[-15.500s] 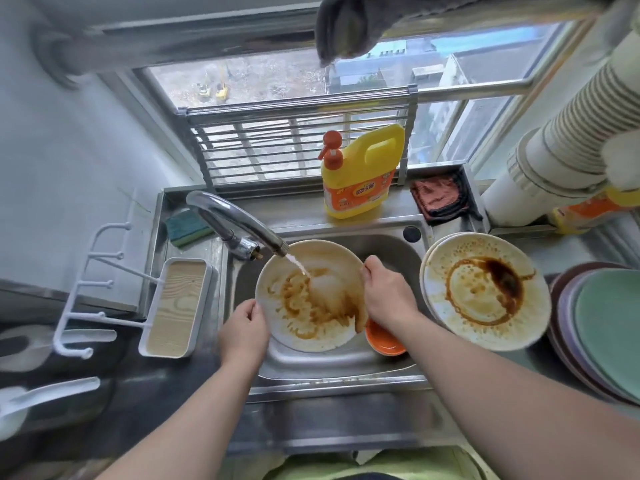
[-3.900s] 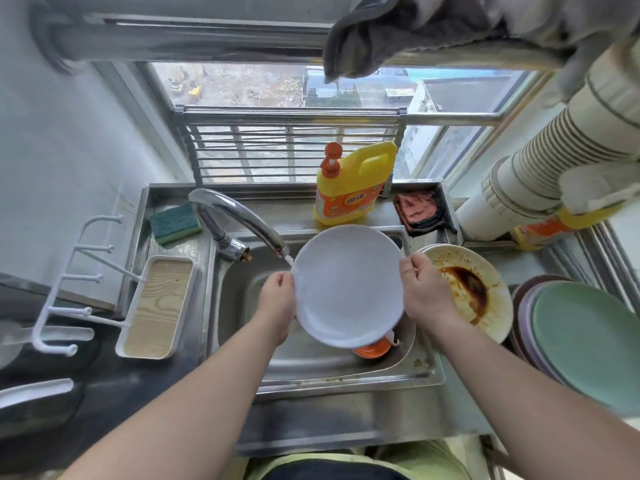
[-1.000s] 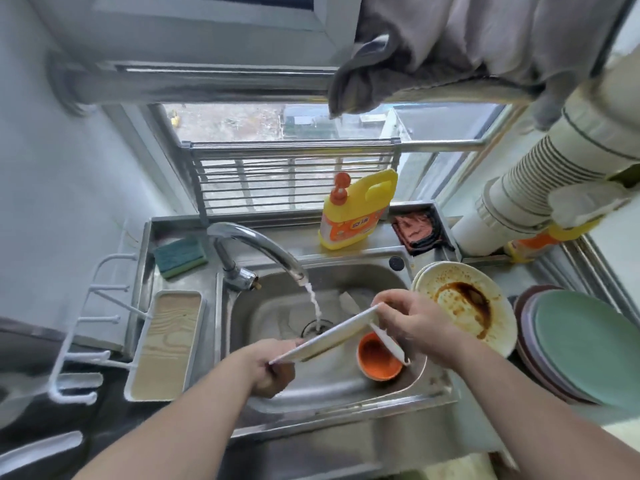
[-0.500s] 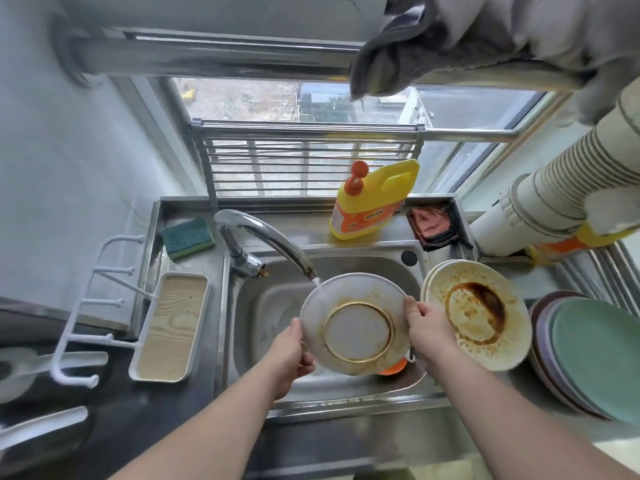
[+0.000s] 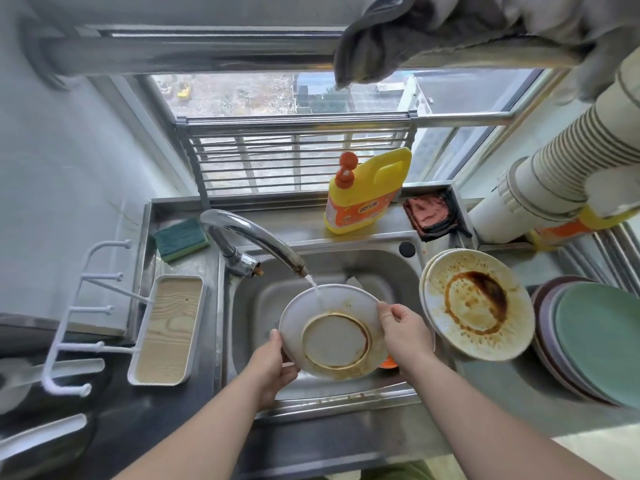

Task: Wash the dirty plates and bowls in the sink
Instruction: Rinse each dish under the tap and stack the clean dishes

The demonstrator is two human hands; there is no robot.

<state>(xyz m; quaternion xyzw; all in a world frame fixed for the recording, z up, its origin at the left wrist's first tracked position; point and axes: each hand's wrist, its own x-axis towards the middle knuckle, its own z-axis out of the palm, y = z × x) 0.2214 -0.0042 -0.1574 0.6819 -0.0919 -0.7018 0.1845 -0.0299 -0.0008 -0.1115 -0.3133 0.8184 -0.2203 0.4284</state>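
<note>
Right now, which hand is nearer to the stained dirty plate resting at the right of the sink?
The right hand is nearer: it grips the held white plate's right rim, just left of the stained dirty plate. The left hand grips the opposite rim, farther away.

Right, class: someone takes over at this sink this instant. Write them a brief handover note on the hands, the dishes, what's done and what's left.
Left hand and right hand each grip the rim of the white plate, underside up, over the sink.
Faucet runs onto it; a brown ring remains round its foot.
Stained plates wait stacked right of the sink.
An orange bowl sits in the sink, mostly hidden.
Left: finish this underside, then the stack and bowl.
</note>
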